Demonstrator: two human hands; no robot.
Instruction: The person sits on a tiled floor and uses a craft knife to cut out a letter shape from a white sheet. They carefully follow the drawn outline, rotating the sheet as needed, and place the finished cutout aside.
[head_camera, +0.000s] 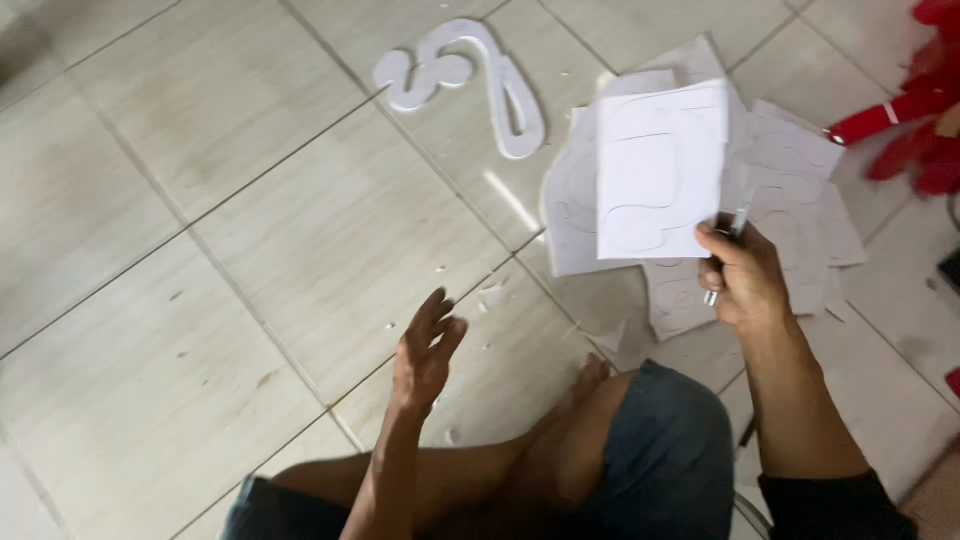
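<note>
My right hand (745, 280) holds up a white foam sheet (660, 170) with curved outlines drawn on it, and a thin silver cutter (728, 250) is gripped in the same hand. My left hand (425, 350) hovers open above the tiled floor, fingers spread, holding nothing. Under the raised sheet lies a loose pile of white sheets (800, 200). A curly white foam cutout (470, 85) lies on the tiles farther off, beyond both hands.
I sit on a pale tiled floor (200, 250) with my knees in blue shorts (665, 460) at the bottom. Small white scraps (495, 295) dot the tiles near my left hand. Red objects (915, 110) lie at the right edge.
</note>
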